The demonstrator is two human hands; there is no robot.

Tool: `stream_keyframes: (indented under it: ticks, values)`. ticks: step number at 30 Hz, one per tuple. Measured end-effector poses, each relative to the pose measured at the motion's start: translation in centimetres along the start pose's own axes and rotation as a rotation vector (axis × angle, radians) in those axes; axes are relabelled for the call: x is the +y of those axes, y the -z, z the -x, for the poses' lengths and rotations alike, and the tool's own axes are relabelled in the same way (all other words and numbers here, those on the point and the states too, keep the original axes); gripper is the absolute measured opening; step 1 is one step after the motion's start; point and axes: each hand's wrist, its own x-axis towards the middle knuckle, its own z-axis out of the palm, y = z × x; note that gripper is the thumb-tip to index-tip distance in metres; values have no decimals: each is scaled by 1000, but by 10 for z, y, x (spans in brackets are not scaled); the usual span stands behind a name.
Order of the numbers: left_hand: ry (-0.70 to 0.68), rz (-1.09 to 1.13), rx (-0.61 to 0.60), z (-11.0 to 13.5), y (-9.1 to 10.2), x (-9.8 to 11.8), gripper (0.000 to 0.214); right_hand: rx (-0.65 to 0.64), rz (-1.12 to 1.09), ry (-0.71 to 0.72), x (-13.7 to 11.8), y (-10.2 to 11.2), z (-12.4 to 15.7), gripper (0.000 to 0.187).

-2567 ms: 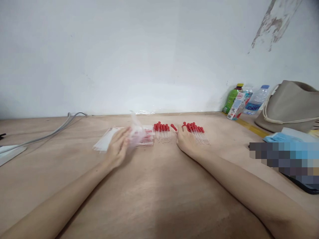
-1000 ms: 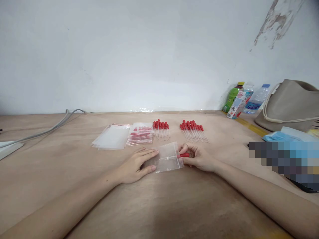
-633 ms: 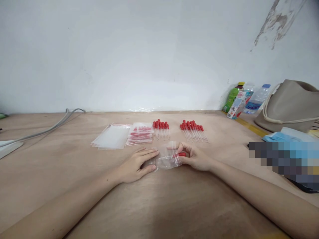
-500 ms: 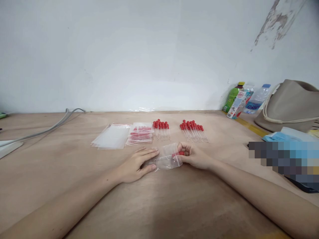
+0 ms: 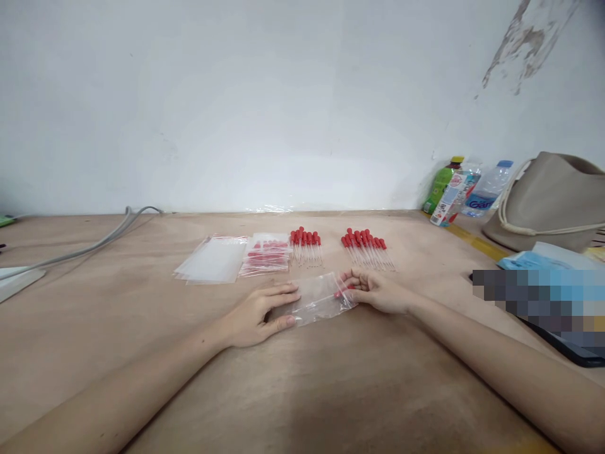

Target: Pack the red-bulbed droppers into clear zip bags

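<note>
A small clear zip bag [image 5: 319, 299] lies flat on the wooden table [image 5: 302, 378] between my hands. A red-bulbed glass dropper [image 5: 341, 292] is inside it, red end at the bag's right edge. My left hand [image 5: 259, 310] rests flat on the bag's left end, fingers spread. My right hand [image 5: 378, 291] holds the bag's right end, fingers closed on its mouth. Behind them lie two rows of red-bulbed droppers [image 5: 306, 246] [image 5: 367, 248], a stack of filled bags [image 5: 265, 255] and a stack of empty bags [image 5: 210, 267].
Three drink bottles [image 5: 454, 186] stand at the back right by the white wall. A beige bag [image 5: 553, 200] and blue packaging [image 5: 543, 260] lie at the right. A grey cable [image 5: 89, 246] runs along the back left. A white object [image 5: 19, 280] sits at the left edge.
Both hands came back from the rows with an empty bag and one dropper. My right hand pushed the dropper into the bag, which crumpled and now lies flat again.
</note>
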Motion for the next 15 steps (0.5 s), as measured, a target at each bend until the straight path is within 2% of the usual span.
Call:
stream_keyframes:
  ticks: [3, 8, 11, 15]
  values:
    - [-4, -12, -10, -1, 0, 0, 46, 28, 6, -48, 1, -1, -1, 37]
    - [-16, -25, -9, -2, -1, 0, 47, 232, 89, 24, 7, -12, -6, 33]
    - [-5, -30, -10, -2, -1, 0, 47, 202, 63, 59, 8, -14, -6, 30]
    - [-10, -46, -8, -2, -1, 1, 45, 131, -47, -19, 6, -11, -3, 32]
